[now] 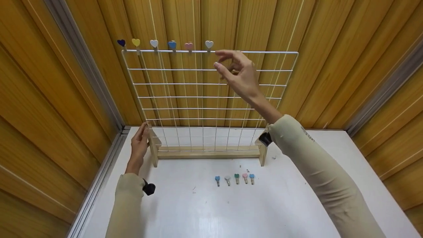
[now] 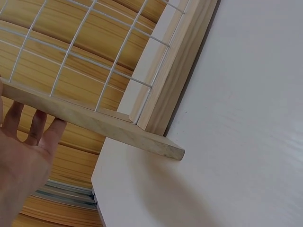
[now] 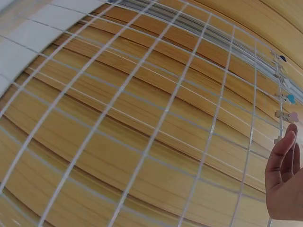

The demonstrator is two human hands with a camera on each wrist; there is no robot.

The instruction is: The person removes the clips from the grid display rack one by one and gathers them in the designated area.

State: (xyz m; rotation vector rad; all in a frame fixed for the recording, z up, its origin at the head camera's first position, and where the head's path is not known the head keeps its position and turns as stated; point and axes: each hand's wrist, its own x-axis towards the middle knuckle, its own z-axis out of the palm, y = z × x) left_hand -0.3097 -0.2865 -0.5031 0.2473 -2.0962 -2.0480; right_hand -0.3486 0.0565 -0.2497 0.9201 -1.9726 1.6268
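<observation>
A white wire grid stands in a wooden base. Heart-topped clips sit along its top wire: dark blue, yellow, white, blue, pink and another white heart clip. Just right of that last clip, my right hand is raised with thumb and forefinger apart and nothing between them. My left hand grips the base's left wooden side piece, its fingers behind the wood. Its thumb is mostly cut off in the left wrist view.
On the white table, in front of the base, several more heart clips lie in a row: blue, whitish, green, pink and blue. Wood-patterned walls enclose the table at the back and sides.
</observation>
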